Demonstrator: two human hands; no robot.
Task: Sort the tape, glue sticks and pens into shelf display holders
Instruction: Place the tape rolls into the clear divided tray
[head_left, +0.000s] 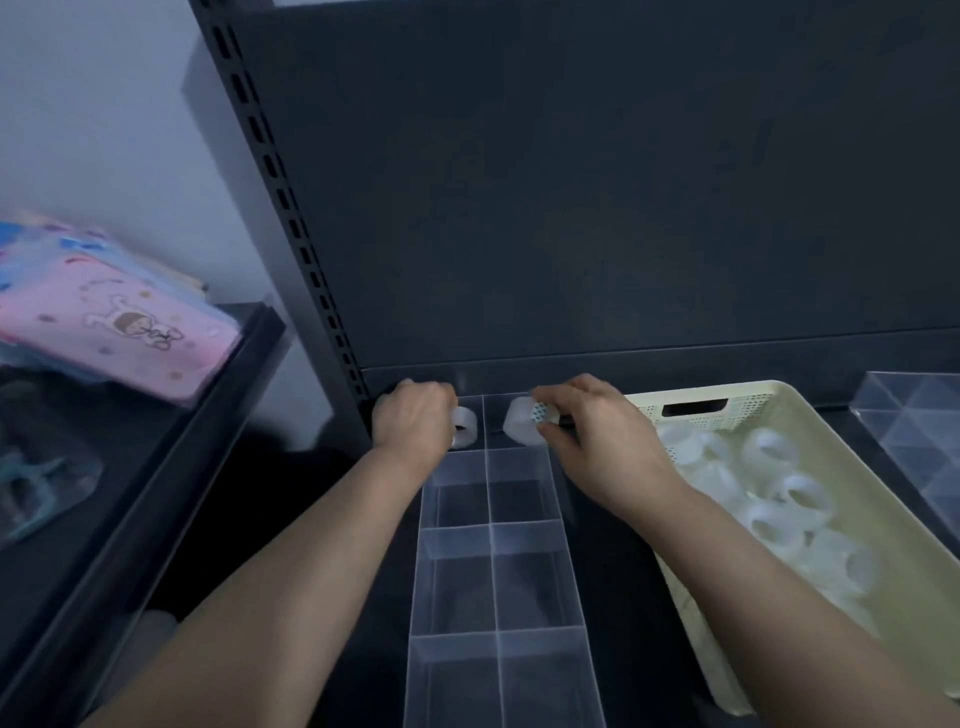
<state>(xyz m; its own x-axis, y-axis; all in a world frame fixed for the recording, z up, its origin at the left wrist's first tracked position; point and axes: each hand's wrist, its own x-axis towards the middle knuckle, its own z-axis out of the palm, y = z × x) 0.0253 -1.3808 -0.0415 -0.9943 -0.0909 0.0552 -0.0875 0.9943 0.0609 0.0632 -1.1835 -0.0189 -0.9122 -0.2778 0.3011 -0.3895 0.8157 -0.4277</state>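
A dark shelf back panel (571, 182) fills the upper view, with a slotted upright (291, 208) running down its left edge. Below it lies the dark shelf board (618, 571), which carries everything in reach.

On the right of the board sits a cream basket (769, 395) with a handle slot in its far wall. A heap of tape rolls (769, 452), clear and whitish, lies inside it. Beyond the basket, at the far right edge, stands a second clear holder (914, 415).

In the middle, just beside the basket, a long clear holder (491, 582) runs from the near edge to the back panel, split into 2 columns of compartments.

To the left, on a neighbouring shelf (171, 441), lies a pink pencil case (119, 332) with a cartoon print, well apart from the hands.

Both forearms reach over the board, one on each side of the clear holder. The left hand (415, 415) is curled round a roll of tape (464, 426) at the back-left compartment, hiding most of it. The right hand (597, 441) pinches a second roll of tape (527, 423) between thumb and fingertips over the back-right compartment. Whether either roll rests on the floor of its compartment cannot be told.
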